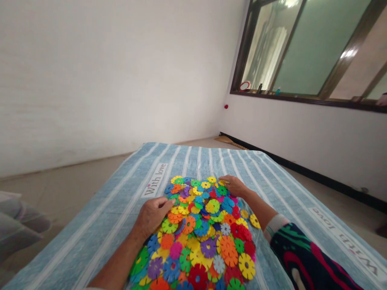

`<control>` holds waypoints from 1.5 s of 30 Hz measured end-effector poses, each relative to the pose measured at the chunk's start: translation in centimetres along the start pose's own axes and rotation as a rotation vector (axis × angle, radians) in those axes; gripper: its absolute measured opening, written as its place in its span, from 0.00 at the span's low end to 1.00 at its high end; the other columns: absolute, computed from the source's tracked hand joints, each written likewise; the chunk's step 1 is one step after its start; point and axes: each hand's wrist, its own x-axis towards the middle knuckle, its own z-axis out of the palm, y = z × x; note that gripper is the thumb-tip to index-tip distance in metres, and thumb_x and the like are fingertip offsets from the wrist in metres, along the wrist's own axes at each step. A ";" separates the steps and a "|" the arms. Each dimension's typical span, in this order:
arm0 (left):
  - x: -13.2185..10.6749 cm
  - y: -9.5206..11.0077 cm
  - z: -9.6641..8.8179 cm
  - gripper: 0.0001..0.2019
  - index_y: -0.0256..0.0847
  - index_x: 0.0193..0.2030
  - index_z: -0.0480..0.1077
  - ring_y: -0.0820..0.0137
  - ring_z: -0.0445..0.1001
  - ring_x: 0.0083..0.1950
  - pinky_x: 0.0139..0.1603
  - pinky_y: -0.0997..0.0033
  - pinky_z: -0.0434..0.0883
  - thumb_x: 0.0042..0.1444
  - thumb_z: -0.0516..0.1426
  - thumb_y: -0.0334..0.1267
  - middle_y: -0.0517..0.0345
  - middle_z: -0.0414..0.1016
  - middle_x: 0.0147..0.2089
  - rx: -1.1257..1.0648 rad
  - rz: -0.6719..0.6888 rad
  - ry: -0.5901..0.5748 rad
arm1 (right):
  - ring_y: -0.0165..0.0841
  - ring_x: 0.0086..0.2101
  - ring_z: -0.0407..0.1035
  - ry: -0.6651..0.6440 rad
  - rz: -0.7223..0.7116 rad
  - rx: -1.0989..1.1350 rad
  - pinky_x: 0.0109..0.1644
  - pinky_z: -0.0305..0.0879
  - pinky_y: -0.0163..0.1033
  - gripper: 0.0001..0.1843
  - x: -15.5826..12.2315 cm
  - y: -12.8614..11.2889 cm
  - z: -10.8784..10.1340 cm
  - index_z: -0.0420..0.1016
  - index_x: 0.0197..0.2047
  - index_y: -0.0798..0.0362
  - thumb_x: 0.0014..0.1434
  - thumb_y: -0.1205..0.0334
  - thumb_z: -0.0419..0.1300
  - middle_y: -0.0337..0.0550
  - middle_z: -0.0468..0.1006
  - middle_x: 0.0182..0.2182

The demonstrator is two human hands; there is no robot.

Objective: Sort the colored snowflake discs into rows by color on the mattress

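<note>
A heap of several colourful plastic snowflake discs (205,229) lies on a blue striped sheet (102,225) printed "With love". My left hand (151,215) rests on the heap's left edge, fingers curled and the fingertips touching discs; whether it grips one is hidden. My right hand (234,186) reaches to the heap's far right edge, fingers bent down onto the discs near a yellow one. My right forearm in a dark patterned sleeve (299,253) runs along the heap's right side.
The sheet covers a flat bed-like surface that ends at the far edge (193,146). A white wall stands behind, a dark-framed window (305,52) at right with small items on its sill. Grey cloth (18,229) lies at the left edge.
</note>
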 end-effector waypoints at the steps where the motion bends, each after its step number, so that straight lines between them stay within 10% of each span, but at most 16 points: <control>1: 0.0 0.0 0.0 0.22 0.41 0.16 0.57 0.73 0.56 0.24 0.26 0.74 0.54 0.44 0.52 0.57 0.65 0.54 0.18 0.000 -0.002 0.000 | 0.38 0.48 0.70 -0.024 -0.011 -0.005 0.53 0.65 0.50 0.10 0.0 0.2 0.0 0.73 0.48 0.55 0.65 0.62 0.58 0.45 0.74 0.48; 30: 0.2 -0.2 0.0 0.23 0.40 0.16 0.59 0.73 0.58 0.23 0.25 0.74 0.55 0.44 0.51 0.60 0.64 0.55 0.17 0.037 -0.026 -0.022 | 0.38 0.45 0.71 0.071 0.103 -0.084 0.49 0.69 0.48 0.12 0.6 1.9 0.1 0.72 0.50 0.55 0.65 0.59 0.57 0.45 0.74 0.47; 45: 0.5 0.0 -0.5 0.23 0.41 0.16 0.62 0.71 0.63 0.23 0.23 0.76 0.59 0.45 0.52 0.60 0.63 0.62 0.17 0.076 -0.062 -0.015 | 0.40 0.48 0.69 0.151 0.311 -0.194 0.51 0.67 0.51 0.14 -4.2 9.3 -2.3 0.70 0.52 0.54 0.65 0.58 0.58 0.46 0.72 0.50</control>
